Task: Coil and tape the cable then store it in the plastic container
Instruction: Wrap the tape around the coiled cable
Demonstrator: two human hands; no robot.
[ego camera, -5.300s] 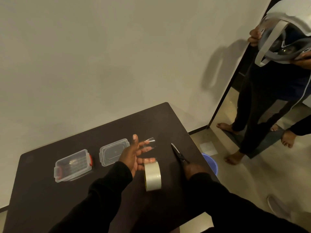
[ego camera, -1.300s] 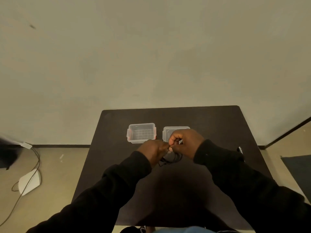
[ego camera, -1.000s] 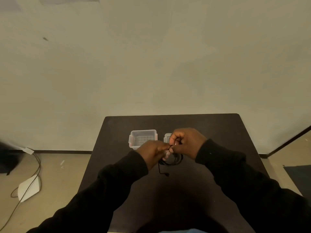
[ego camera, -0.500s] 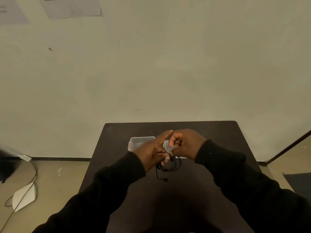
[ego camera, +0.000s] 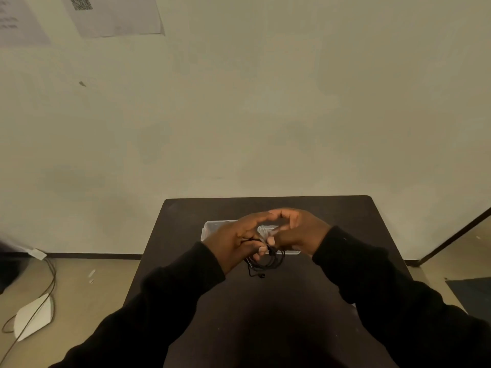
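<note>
A thin black coiled cable [ego camera: 268,262] hangs in loops between my hands above the dark table [ego camera: 265,301], one plug end dangling below it. My left hand [ego camera: 233,240] grips the coil from the left. My right hand [ego camera: 300,232] pinches it from the right, with a strip of clear tape [ego camera: 264,232] showing between the fingers. My index fingertips touch above the coil. Behind my hands stand the clear plastic container [ego camera: 212,228] and its clear lid [ego camera: 291,251], both mostly hidden.
The table stands against a pale wall with paper sheets [ego camera: 111,14] pinned at the top left. On the floor to the left lie a white object [ego camera: 33,318] and a trailing cord. A dark mat [ego camera: 470,292] lies at the right.
The camera tilted up, so the table sits lower in view. Both hands stayed together on the coil; my left index finger has reached over to meet my right one.
</note>
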